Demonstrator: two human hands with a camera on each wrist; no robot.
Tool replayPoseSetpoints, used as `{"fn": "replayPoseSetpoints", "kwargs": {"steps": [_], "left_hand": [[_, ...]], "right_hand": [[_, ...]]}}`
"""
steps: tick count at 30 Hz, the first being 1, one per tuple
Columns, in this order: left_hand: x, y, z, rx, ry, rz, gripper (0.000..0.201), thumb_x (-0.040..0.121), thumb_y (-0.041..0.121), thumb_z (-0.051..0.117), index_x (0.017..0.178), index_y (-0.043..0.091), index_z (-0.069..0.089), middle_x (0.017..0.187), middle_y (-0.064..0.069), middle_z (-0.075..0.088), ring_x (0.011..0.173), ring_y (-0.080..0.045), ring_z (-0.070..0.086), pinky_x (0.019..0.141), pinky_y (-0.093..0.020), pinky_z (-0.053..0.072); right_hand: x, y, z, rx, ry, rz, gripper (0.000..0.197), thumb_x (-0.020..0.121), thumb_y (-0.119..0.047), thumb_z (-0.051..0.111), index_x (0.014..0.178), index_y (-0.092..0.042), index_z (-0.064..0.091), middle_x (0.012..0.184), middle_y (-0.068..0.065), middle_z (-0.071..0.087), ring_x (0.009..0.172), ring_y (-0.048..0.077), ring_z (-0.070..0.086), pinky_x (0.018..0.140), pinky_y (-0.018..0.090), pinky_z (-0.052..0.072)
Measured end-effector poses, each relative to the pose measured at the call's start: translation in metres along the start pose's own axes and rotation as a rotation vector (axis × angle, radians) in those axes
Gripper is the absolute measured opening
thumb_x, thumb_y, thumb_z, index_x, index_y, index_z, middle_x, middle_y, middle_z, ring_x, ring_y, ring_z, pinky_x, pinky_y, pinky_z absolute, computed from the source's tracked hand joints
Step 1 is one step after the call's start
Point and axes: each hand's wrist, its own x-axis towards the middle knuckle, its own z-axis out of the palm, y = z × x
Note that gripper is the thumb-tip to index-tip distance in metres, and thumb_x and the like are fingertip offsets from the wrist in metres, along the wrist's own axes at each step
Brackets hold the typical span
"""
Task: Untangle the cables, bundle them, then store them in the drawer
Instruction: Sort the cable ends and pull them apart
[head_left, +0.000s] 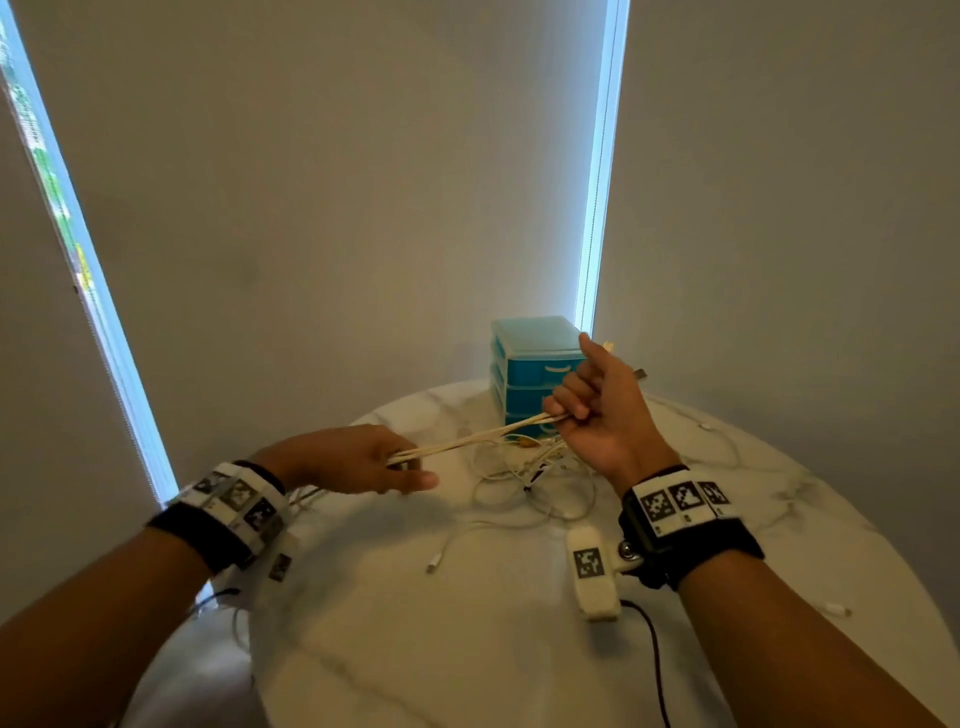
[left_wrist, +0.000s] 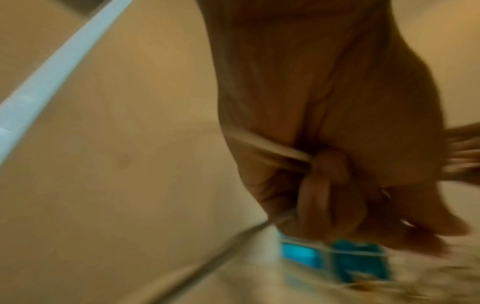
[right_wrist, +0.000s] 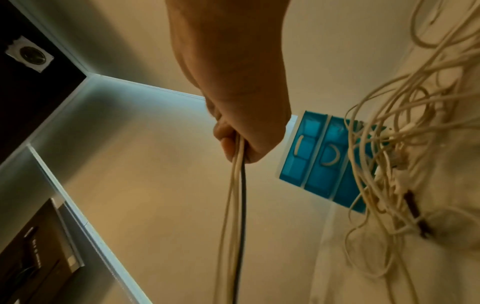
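A few white cable strands (head_left: 470, 440) run taut between my two hands above the round marble table (head_left: 415, 623). My left hand (head_left: 400, 462) grips one end of the strands at the left; the left wrist view is blurred but shows fingers (left_wrist: 330, 185) curled round strands. My right hand (head_left: 571, 410) grips the other end, raised in front of the blue drawer unit (head_left: 535, 374). In the right wrist view the held strands (right_wrist: 236, 195) hang from my right hand (right_wrist: 233, 148). A tangle of white cables (head_left: 530, 478) lies on the table under the strands.
The blue drawer unit (right_wrist: 319, 160) has its drawers closed and stands at the table's far edge. Loose cable ends (head_left: 441, 558) trail toward the front and along the right side (head_left: 727, 447). Window blinds hang close behind the table.
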Motion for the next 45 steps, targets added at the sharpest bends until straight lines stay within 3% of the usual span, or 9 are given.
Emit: {"fn": "replayPoseSetpoints", "kwargs": {"steps": [6, 11, 17, 21, 26, 28, 33, 40, 45], "left_hand": [[-0.03, -0.088, -0.068, 0.334, 0.372, -0.247, 0.063, 0.076, 0.083, 0.046, 0.075, 0.026, 0.072, 0.072, -0.001, 0.067, 0.073, -0.023, 0.067, 0.069, -0.035, 0.049], [-0.016, -0.084, -0.099, 0.699, 0.792, -0.224, 0.045, 0.096, 0.064, 0.046, 0.105, 0.024, 0.062, 0.102, -0.002, 0.065, 0.1, -0.031, 0.064, 0.088, -0.046, 0.038], [0.013, -0.072, -0.042, 0.595, -0.133, -0.645, 0.078, 0.089, 0.078, 0.06, 0.147, 0.026, 0.056, 0.146, -0.001, 0.06, 0.128, -0.026, 0.057, 0.115, -0.041, 0.04], [0.037, 0.007, -0.024, 0.265, -0.063, -0.29, 0.081, 0.094, 0.048, 0.074, 0.162, 0.028, 0.035, 0.161, -0.001, 0.044, 0.147, -0.026, 0.042, 0.121, -0.041, 0.035], [0.058, 0.115, 0.003, -0.228, 0.134, 0.094, 0.047, 0.116, 0.038, 0.034, 0.155, 0.016, 0.048, 0.141, 0.014, 0.053, 0.133, -0.005, 0.048, 0.1, 0.001, 0.033], [0.075, 0.127, 0.023, -0.371, 0.209, 0.156, 0.046, 0.117, 0.037, 0.025, 0.144, 0.017, 0.057, 0.132, 0.004, 0.063, 0.123, -0.007, 0.06, 0.108, -0.016, 0.043], [0.107, 0.141, 0.063, -0.523, 0.106, 0.073, 0.064, 0.105, 0.071, 0.015, 0.089, 0.03, 0.062, 0.081, -0.002, 0.063, 0.061, -0.005, 0.05, 0.057, -0.021, 0.042], [0.129, 0.113, 0.072, -0.816, 0.529, 0.115, 0.053, 0.109, 0.061, 0.038, 0.075, 0.023, 0.05, 0.057, 0.012, 0.047, 0.051, -0.007, 0.039, 0.052, -0.021, 0.033], [0.13, 0.087, 0.071, -1.193, 0.585, 0.012, 0.055, 0.107, 0.069, 0.028, 0.073, 0.027, 0.041, 0.062, 0.006, 0.034, 0.049, -0.01, 0.023, 0.047, -0.027, 0.015]], "right_hand": [[-0.007, 0.028, 0.032, -0.196, -0.015, 0.02, 0.027, 0.1, -0.016, 0.071, 0.077, -0.02, 0.057, 0.051, -0.005, 0.027, 0.045, 0.011, 0.028, 0.057, 0.029, 0.044], [-0.001, 0.033, 0.054, -0.195, 0.023, -0.055, 0.051, 0.108, -0.046, 0.06, 0.064, -0.022, 0.048, 0.069, 0.006, 0.068, 0.079, 0.022, 0.072, 0.095, 0.041, 0.055], [-0.012, 0.028, 0.027, -0.406, 0.036, -0.053, 0.049, 0.112, -0.057, 0.04, 0.075, -0.027, 0.054, 0.117, 0.009, 0.082, 0.125, 0.03, 0.069, 0.107, 0.047, 0.052], [-0.018, 0.038, 0.008, -0.465, 0.034, -0.076, 0.061, 0.111, -0.059, 0.039, 0.085, -0.028, 0.084, 0.12, 0.005, 0.081, 0.118, 0.021, 0.069, 0.102, 0.044, 0.053], [-0.009, 0.045, -0.014, -0.49, 0.122, -0.182, 0.064, 0.108, -0.064, 0.036, 0.139, -0.019, 0.068, 0.119, -0.002, 0.081, 0.109, 0.009, 0.076, 0.079, 0.023, 0.06], [-0.007, 0.044, -0.027, -0.507, 0.152, -0.236, 0.063, 0.109, -0.064, 0.033, 0.141, -0.022, 0.067, 0.122, 0.001, 0.08, 0.108, 0.013, 0.077, 0.079, 0.028, 0.064], [-0.008, 0.035, -0.041, -0.566, 0.138, -0.152, 0.068, 0.105, -0.071, 0.044, 0.143, -0.019, 0.066, 0.146, 0.027, 0.061, 0.123, 0.044, 0.067, 0.105, 0.056, 0.053], [-0.009, 0.02, -0.057, -0.706, 0.091, -0.137, 0.058, 0.096, -0.082, 0.044, 0.126, -0.039, 0.07, 0.115, -0.014, 0.079, 0.106, 0.004, 0.075, 0.094, 0.034, 0.058], [-0.002, 0.004, -0.079, -0.906, 0.254, -0.064, 0.03, 0.105, -0.043, 0.066, 0.108, -0.016, 0.078, 0.083, -0.002, 0.066, 0.064, 0.01, 0.055, 0.058, 0.025, 0.042]]}}
